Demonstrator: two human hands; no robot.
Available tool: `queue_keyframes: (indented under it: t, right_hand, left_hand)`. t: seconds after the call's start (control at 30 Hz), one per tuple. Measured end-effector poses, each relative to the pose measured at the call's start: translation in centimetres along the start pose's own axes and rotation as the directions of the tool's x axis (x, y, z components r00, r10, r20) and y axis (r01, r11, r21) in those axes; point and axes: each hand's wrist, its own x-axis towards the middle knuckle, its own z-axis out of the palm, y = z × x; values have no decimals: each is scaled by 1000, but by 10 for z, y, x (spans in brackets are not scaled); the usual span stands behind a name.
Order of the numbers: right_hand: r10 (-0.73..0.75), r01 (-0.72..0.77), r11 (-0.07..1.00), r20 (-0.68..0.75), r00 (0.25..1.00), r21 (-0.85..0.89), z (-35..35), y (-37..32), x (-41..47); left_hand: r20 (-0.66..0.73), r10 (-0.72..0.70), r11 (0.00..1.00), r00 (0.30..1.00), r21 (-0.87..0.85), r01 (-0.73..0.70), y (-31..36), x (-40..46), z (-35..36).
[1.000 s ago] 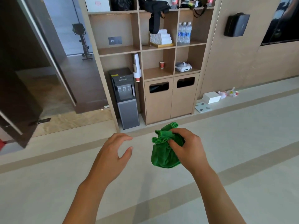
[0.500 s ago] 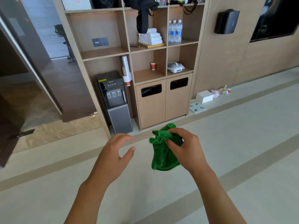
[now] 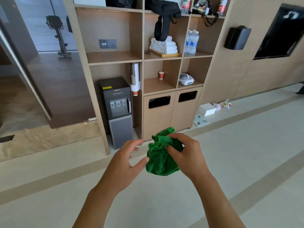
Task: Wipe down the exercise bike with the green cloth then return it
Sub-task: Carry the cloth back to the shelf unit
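The right hand (image 3: 185, 155) pinches the bunched green cloth (image 3: 162, 155) in mid-air; the left hand (image 3: 125, 162) sits just beside it, fingers loosely spread, thumb at its edge, before the shelf unit (image 3: 115, 58); the exercise bike (image 3: 57, 33) stands far left

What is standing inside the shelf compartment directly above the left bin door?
A single small red paper cup stands there, upright near the back. Nothing else shows in the part I can see; its right side wall hides a little of the compartment.
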Motion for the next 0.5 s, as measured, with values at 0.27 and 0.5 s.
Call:
queue_keyframes:
  t: [0.27,0.5]
  right_hand:
    - [-10,12,1000,81,997,-23,72,-19,49]
    - [-45,43,999,144,989,15,108,-22,94]
  left_hand:
    - [-56,-68,998,996,2,68,-67,28,-45]
    - [-74,-93,995,993,-39,90,-96,53,-57]
